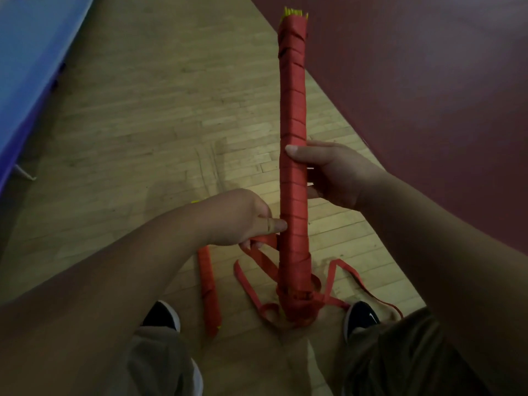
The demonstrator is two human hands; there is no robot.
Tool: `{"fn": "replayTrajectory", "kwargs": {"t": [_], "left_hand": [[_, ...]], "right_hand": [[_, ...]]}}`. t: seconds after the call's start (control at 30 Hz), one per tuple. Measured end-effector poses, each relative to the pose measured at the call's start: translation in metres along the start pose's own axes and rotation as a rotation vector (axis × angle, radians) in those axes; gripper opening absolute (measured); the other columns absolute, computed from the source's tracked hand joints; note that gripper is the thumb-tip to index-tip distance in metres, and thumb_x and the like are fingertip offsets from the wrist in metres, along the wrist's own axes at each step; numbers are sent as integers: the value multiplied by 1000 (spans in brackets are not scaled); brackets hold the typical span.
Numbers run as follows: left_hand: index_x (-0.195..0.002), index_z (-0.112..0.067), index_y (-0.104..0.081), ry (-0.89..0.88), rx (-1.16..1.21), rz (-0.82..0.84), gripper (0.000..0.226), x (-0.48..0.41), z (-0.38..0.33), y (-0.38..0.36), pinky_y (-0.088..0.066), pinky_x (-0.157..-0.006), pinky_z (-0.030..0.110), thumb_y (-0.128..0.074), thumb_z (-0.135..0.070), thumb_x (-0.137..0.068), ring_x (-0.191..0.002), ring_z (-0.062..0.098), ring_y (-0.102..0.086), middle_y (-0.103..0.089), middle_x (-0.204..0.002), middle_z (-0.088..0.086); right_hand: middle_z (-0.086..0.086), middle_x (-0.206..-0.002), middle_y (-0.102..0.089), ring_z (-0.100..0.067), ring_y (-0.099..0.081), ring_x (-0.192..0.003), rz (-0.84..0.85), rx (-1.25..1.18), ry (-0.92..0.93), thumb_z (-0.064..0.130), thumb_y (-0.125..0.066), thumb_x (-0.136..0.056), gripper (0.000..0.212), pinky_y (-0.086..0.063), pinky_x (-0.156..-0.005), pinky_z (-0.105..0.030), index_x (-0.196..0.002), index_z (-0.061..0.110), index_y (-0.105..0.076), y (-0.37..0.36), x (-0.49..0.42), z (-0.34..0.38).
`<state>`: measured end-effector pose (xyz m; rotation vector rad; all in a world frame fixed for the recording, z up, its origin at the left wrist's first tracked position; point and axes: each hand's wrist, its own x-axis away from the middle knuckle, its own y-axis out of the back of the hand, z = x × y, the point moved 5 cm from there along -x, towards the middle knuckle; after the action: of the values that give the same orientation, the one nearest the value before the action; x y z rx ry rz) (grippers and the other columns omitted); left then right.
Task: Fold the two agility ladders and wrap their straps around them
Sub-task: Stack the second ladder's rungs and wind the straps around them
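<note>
Over the wooden floor (143, 124), from the head view: grips the upright ladder bundle (293, 110) round its middle with the right hand (328, 172), base low between the shoes. Pinches the loose strap (258, 260) in the left hand (240, 221), thumb against the lower wraps. Beside the left shoe, flat and wrapped: the other bundle (210, 290). Looks like late wrapping of the second ladder; next calls for pulling slack taut and winding the floor loops on.

The upright ladder bundle (293, 110) is bound in a matt red woven cloth strap (242, 278), with yellow plastic rung ends (295, 13) at its top. The floor (143, 124) is pale strip wood with a dull sheen; its maroon area (414, 81) looks smooth and painted.
</note>
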<state>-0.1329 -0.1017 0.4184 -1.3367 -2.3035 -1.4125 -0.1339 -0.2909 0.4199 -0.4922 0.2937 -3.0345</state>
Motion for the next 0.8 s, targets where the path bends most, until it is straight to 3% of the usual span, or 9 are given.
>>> {"fn": "replayTrajectory", "kwargs": {"t": [0.1, 0.2, 0.27, 0.4, 0.47, 0.57, 0.67, 0.8], "left_hand": [[-90, -23, -79, 2, -84, 18, 44, 1, 6, -3, -46, -69, 25, -59, -58, -106, -67, 0, -71, -78, -73, -6], [-98, -29, -80, 20, -97, 74, 28, 4, 8, -4, -53, -79, 29, -62, -48, -107, -77, -3, -72, -80, -82, -9], [-99, -30, -81, 44, -64, 105, 22, 9, 6, -5, -59, -91, 37, -69, -48, -100, -90, 7, -75, -81, -87, -10], [-94, -20, -82, 186, -19, -27, 67, 9, -1, -6, -58, -91, 37, -64, -84, -85, -90, 17, -76, -81, -87, 0], [-95, -19, -81, 258, -19, -153, 75, 11, -3, -8, -61, -92, 41, -63, -91, -80, -88, 19, -76, -81, -88, 0], [-103, -24, -80, 189, 26, -257, 49, 20, -10, -10, -63, -92, 44, -75, -70, -88, -89, 19, -77, -79, -96, -2], [-110, -24, -79, 90, 97, -209, 37, 39, -21, -12, -65, -92, 42, -79, -57, -93, -91, 17, -79, -81, -101, -4], [-115, -22, -78, -3, 236, -157, 33, 63, -35, -7, -64, -81, 24, -79, -50, -97, -86, 6, -80, -82, -102, -8]], "right_hand": [[-3, -101, -73, -23, -74, -93, -48, 139, 15, 29, -85, -95, 39, -66, -83, -46, -129, 14, -70, -3, 0, 1], [-5, -106, -76, -22, -79, -93, -133, 281, 44, 32, -89, -92, 46, -67, -73, -38, -129, 17, -66, -12, 4, 5], [-7, -112, -76, -23, -80, -97, -190, 324, 67, 32, -90, -91, 48, -68, -70, -36, -128, 19, -63, -17, 6, 5], [-6, -111, -76, -23, -80, -95, -329, 362, 142, 39, -93, -87, 52, -71, -77, -50, -125, 22, -62, -25, 11, 3], [-5, -109, -75, -22, -81, -93, -391, 342, 192, 44, -94, -85, 55, -70, -78, -51, -125, 24, -61, -31, 17, 5], [-5, -108, -74, -21, -80, -94, -409, 306, 234, 51, -93, -84, 59, -70, -80, -52, -128, 28, -60, -39, 32, 8], [-6, -112, -74, -22, -80, -98, -349, 283, 237, 55, -89, -88, 58, -69, -85, -54, -132, 33, -59, -43, 52, 13], [-15, -121, -80, -35, -79, -110, -204, 125, 195, 36, -81, -99, 45, -64, -99, -61, -137, 29, -59, -43, 75, 26]]}}
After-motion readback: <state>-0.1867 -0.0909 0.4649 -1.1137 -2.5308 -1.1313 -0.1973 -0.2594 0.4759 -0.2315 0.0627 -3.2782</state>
